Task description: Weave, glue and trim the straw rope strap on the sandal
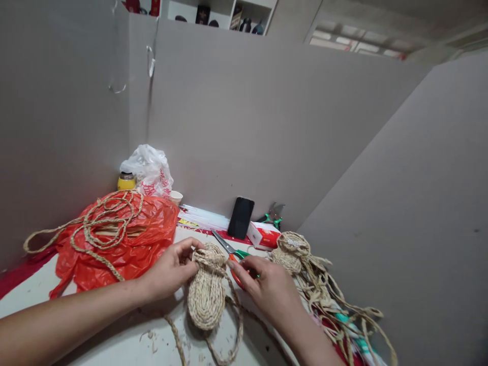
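Note:
A woven straw sandal point(206, 295) lies on the white table point(114, 340) between my hands. My left hand point(170, 272) pinches the sandal's toe strap at its left side, fingers closed on it. My right hand point(269, 287) is curled just right of the sandal, its fingertips at the orange handle of a pair of scissors point(231, 252); whether it grips the handle or a strand is unclear. A braided cord point(236, 330) trails from the sandal toward me.
A second straw sandal with loose strands point(301, 259) lies to the right. An orange plastic bag point(125, 239) with coiled braided rope point(102, 218) sits left. A black phone point(241, 217), red box point(267, 236), white bag point(148, 170), yellow jar point(126, 181) and green pliers point(272, 217) stand by the grey partition.

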Demonstrator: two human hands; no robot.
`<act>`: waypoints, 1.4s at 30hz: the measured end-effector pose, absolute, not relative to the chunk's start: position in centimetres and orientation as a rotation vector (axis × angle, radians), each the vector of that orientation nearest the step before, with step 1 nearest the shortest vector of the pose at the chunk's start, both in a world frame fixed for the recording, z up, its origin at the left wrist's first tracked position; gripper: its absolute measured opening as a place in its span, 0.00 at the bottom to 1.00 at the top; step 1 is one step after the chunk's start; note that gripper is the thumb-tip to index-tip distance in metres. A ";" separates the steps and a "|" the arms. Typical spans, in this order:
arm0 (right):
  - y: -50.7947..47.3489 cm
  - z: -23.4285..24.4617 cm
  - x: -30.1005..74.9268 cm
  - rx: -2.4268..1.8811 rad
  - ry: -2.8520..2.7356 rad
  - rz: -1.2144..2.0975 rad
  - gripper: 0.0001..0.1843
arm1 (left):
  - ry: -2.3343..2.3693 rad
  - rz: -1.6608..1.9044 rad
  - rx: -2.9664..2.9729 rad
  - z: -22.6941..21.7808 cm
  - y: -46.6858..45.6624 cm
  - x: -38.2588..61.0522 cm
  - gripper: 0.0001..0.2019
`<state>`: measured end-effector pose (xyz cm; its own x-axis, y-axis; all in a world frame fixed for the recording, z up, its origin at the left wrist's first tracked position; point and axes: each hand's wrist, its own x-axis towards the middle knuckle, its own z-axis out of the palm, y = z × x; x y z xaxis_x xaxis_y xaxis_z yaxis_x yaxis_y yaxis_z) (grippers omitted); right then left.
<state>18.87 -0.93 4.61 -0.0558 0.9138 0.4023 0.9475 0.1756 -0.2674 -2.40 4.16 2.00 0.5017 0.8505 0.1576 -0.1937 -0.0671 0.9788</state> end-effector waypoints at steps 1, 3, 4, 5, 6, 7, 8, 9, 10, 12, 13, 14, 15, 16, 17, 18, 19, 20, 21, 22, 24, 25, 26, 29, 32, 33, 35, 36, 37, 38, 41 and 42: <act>-1.1 5.0 19.2 -1.807 -1.979 -0.174 0.24 | 0.634 0.954 1.399 2.0 4.1 -2.4 0.12; -1.4 5.7 20.0 -1.833 -1.900 -0.295 0.24 | 0.657 0.952 1.457 2.1 4.0 -2.5 0.15; -1.6 6.1 20.2 -1.784 -1.843 -0.305 0.22 | 0.675 0.950 1.490 2.1 3.9 -2.5 0.17; -1.9 6.5 20.3 -1.703 -1.797 -0.257 0.19 | 0.696 0.942 1.528 2.0 3.8 -2.5 0.20; -2.1 6.8 20.1 -1.610 -1.761 -0.160 0.17 | 0.716 0.932 1.572 2.0 3.6 -2.5 0.22; -2.4 7.1 19.8 -1.521 -1.745 -0.028 0.14 | 0.736 0.920 1.623 2.0 3.4 -2.6 0.23; -2.7 7.3 19.2 -1.453 -1.756 0.130 0.11 | 0.757 0.908 1.681 2.1 3.2 -2.6 0.25; -3.0 7.4 18.6 -1.414 -1.781 0.284 0.09 | 0.777 0.892 1.747 2.1 3.0 -2.6 0.26; -3.3 7.5 17.8 -1.398 -1.823 0.422 0.07 | 0.793 0.870 1.816 2.2 2.8 -2.6 0.26; -3.6 7.4 16.5 -1.410 -1.884 0.633 0.08 | 0.811 0.826 1.947 2.5 2.3 -2.6 0.27; -3.6 7.2 16.0 -1.416 -1.894 0.718 0.10 | 0.817 0.806 2.002 2.6 2.2 -2.6 0.27; -3.5 7.1 15.7 -1.416 -1.882 0.793 0.10 | 0.819 0.791 2.048 2.7 2.0 -2.6 0.26; -3.4 6.9 15.5 -1.407 -1.854 0.865 0.10 | 0.816 0.778 2.086 2.8 1.9 -2.6 0.26; -3.3 6.7 15.4 -1.398 -1.812 0.942 0.09 | 0.812 0.771 2.116 2.9 1.8 -2.7 0.26; -3.1 6.5 15.5 -1.386 -1.760 1.027 0.08 | 0.806 0.765 2.139 2.9 1.7 -2.7 0.26; -2.9 6.3 15.5 -1.372 -1.703 1.116 0.06 | 0.801 0.761 2.156 3.0 1.7 -2.7 0.25; -2.7 6.1 15.6 -1.359 -1.642 1.203 0.05 | 0.796 0.757 2.166 3.0 1.6 -2.7 0.25; -2.6 5.9 15.7 -1.345 -1.577 1.280 0.05 | 0.794 0.753 2.172 3.0 1.6 -2.7 0.24; -2.4 5.8 15.8 -1.327 -1.515 1.349 0.07 | 0.792 0.750 2.175 3.1 1.6 -2.7 0.23; -2.3 5.6 15.9 -1.308 -1.461 1.402 0.09 | 0.791 0.748 2.177 3.1 1.5 -2.7 0.23; -2.1 5.3 16.1 -1.271 -1.374 1.473 0.13 | 0.782 0.745 2.187 3.2 1.4 -2.7 0.20; -2.1 5.1 16.2 -1.257 -1.341 1.495 0.14 | 0.778 0.748 2.197 3.3 1.4 -2.7 0.19; -2.0 5.0 16.2 -1.244 -1.315 1.509 0.15 | 0.775 0.757 2.208 3.3 1.4 -2.8 0.17; -2.0 5.0 16.2 -1.246 -1.273 1.501 0.15 | 0.784 0.789 2.243 3.2 1.4 -2.8 0.11; -2.1 5.3 16.0 -1.292 -1.289 1.471 0.15 | 0.797 0.837 2.272 3.1 1.4 -2.8 0.10; -2.2 5.4 15.8 -1.305 -1.302 1.453 0.15 | 0.795 0.861 2.284 3.0 1.4 -2.8 0.11; -2.5 5.5 15.3 -1.330 -1.335 1.386 0.13 | 0.773 0.924 2.305 2.9 1.4 -2.8 0.11; -2.6 5.6 15.0 -1.345 -1.362 1.333 0.12 | 0.755 0.957 2.312 2.8 1.4 -2.8 0.12; -2.8 5.6 14.8 -1.365 -1.395 1.271 0.11 | 0.736 0.989 2.318 2.7 1.4 -2.7 0.12; -3.0 5.6 14.5 -1.387 -1.429 1.207 0.10 | 0.719 1.021 2.324 2.6 1.4 -2.7 0.12; -3.2 5.6 13.9 -1.435 -1.490 1.097 0.10 | 0.695 1.078 2.352 2.3 1.2 -2.6 0.13; -3.1 5.6 13.8 -1.442 -1.486 1.095 0.11 | 0.688 1.084 2.363 2.2 1.2 -2.6 0.14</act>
<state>13.81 -3.11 5.58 -0.0540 0.9980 -0.0338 0.3273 -0.0143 -0.9448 -2.60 1.19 2.17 0.5672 0.6033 0.5606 0.2512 -0.7750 0.5798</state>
